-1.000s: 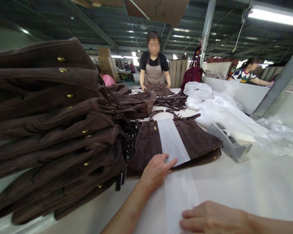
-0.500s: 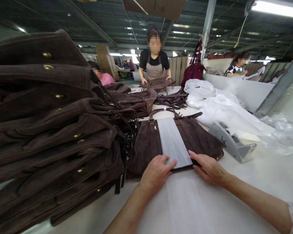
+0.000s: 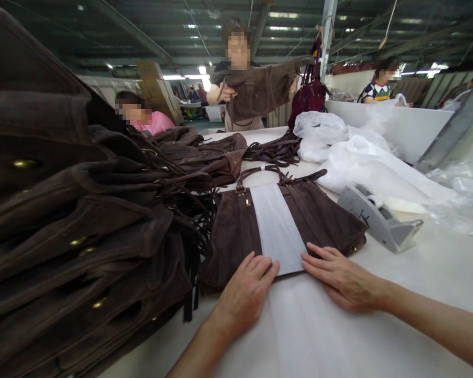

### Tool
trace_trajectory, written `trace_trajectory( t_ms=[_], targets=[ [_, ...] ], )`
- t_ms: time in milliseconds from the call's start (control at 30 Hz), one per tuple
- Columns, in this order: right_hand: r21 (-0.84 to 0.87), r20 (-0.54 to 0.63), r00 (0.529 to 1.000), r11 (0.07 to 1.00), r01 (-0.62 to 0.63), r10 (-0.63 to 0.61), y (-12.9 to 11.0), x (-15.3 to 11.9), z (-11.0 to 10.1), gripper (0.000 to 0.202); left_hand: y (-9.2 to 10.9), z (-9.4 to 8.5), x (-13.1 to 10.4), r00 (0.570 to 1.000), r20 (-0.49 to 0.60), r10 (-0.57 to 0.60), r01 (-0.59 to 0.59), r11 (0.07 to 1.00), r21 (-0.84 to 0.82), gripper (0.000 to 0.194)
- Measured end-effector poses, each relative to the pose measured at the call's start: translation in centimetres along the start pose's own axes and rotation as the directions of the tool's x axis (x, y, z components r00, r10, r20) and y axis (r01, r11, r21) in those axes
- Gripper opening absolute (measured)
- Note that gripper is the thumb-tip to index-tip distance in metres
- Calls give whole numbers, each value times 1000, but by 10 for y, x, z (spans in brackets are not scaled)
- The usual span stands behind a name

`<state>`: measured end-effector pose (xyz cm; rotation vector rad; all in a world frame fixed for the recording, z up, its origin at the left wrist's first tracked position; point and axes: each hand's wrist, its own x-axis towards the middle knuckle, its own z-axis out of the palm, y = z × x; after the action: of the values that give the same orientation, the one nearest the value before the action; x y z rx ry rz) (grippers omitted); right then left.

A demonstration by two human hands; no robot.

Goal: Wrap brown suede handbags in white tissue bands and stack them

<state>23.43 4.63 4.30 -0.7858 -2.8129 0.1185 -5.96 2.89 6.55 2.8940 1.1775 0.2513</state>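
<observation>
A dark brown bag (image 3: 319, 215) lies flat on the white table, its handles pointing away from me. Down its middle runs a strip of pale paper (image 3: 278, 226), and more of that pale sheet extends from under the bag's near edge. My left hand (image 3: 250, 286) rests at the near edge, fingertips on the bag and the strip's left side. On the right, my right hand (image 3: 341, 275) touches the strip's lower right corner and the bag with extended fingers. Neither hand is wrapped round anything.
Brown bags (image 3: 82, 247) are piled high at the left. A grey tape dispenser (image 3: 378, 218) stands right of the bag, with white plastic wrapping (image 3: 378, 163) behind it. Across the table (image 3: 429, 294), a person (image 3: 236, 63) holds up another brown bag (image 3: 260, 92).
The person across the table has lifted a brown bag upright. My hands have shifted slightly at the bag's near edge, and the strip's end now lies flatter over it. The view has moved a little.
</observation>
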Motion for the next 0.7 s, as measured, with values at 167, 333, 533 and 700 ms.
trace_trajectory(
  t_ms=[167, 333, 533, 700],
  targets=[
    [86, 127, 983, 989, 123, -134, 7, 5, -24, 67, 4, -4, -8, 1000, -3, -18, 18, 999, 29, 60],
    [156, 26, 994, 983, 100, -105, 14, 13, -19, 54, 8, -6, 2, 999, -13, -29, 29, 999, 20, 33],
    [101, -25, 993, 988, 119, -117, 9, 8, -13, 46, -1, 1, 4, 1000, -8, 9, -9, 1000, 27, 19],
    [-67, 77, 977, 977, 203, -198, 5, 8, -22, 28, -7, 9, -3, 997, -54, 60, -57, 997, 58, 45]
  ],
)
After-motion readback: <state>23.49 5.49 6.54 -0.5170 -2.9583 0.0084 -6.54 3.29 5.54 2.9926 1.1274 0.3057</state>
